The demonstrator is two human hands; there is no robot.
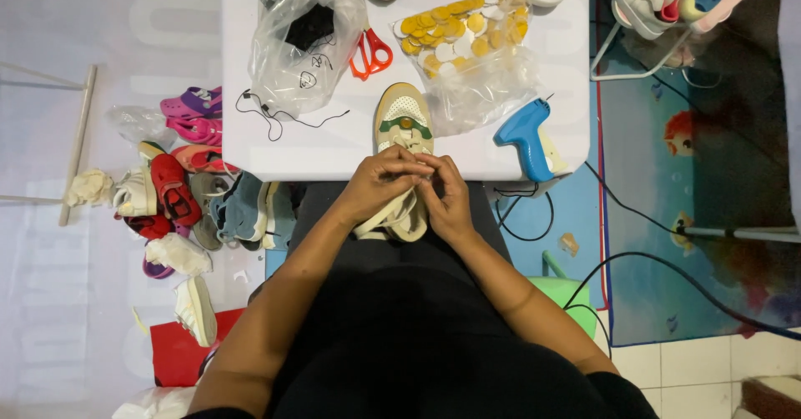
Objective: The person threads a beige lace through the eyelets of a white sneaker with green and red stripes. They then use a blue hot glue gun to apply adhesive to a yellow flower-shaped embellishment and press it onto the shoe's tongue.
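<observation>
A beige sneaker (402, 123) with green trim lies toe-away on the near edge of the white table (250, 148), its heel over my lap. My left hand (380, 184) and my right hand (446, 195) meet over the shoe's middle, fingers pinched together on its laces. The heel end shows below my hands. Exactly what the fingertips pinch is hidden.
On the table lie a blue tagging gun (527, 135), red-handled scissors (371, 54), a clear bag of yellow and white round tags (463, 39), another clear bag with dark contents (304, 39) and a thin black cord (279, 118). A heap of small shoes (179, 194) lies on the floor at left. Cables (659, 260) run at right.
</observation>
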